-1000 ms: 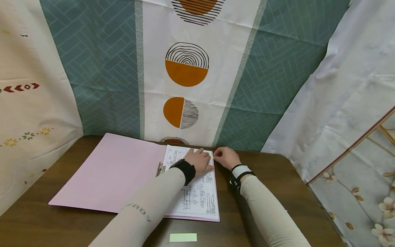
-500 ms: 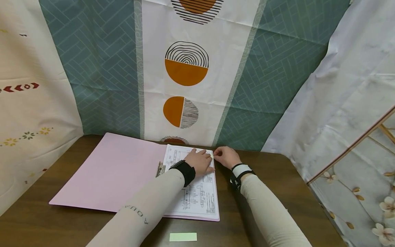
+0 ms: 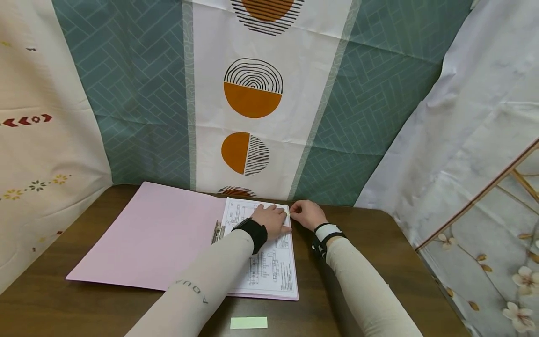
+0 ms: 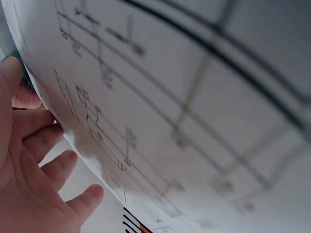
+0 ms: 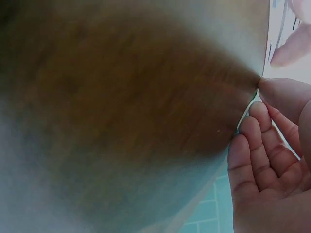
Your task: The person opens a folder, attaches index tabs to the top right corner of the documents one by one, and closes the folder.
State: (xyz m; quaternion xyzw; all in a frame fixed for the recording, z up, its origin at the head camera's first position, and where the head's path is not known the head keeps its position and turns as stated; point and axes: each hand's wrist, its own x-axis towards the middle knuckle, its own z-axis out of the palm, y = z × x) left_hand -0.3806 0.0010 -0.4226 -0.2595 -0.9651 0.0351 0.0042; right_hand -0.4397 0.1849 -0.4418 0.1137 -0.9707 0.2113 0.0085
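Observation:
A pink folder (image 3: 164, 234) lies spread on the brown table, with printed drawing sheets (image 3: 284, 274) on its right side. My left hand (image 3: 270, 222) rests on the upper part of the sheets, its fingers spread toward their right edge. Beside that edge, my right hand (image 3: 309, 216) pinches a small pale yellow-green sticky note (image 3: 288, 214), mostly covered by the fingers. Only its thin edge (image 5: 244, 116) shows between thumb and fingers in the right wrist view. Under the left palm, the top sheet (image 4: 146, 121) shows blurred line drawings in the left wrist view.
A metal clip (image 3: 217, 231) sits at the folder's spine. Nearer me on the table (image 3: 362, 224) lies a light green sticky strip (image 3: 249, 323). Patterned curtains (image 3: 139, 93) hang right behind the table and along both sides.
Both hands stay almost in place at the sheets' upper right edge. The head view shifts very slightly.

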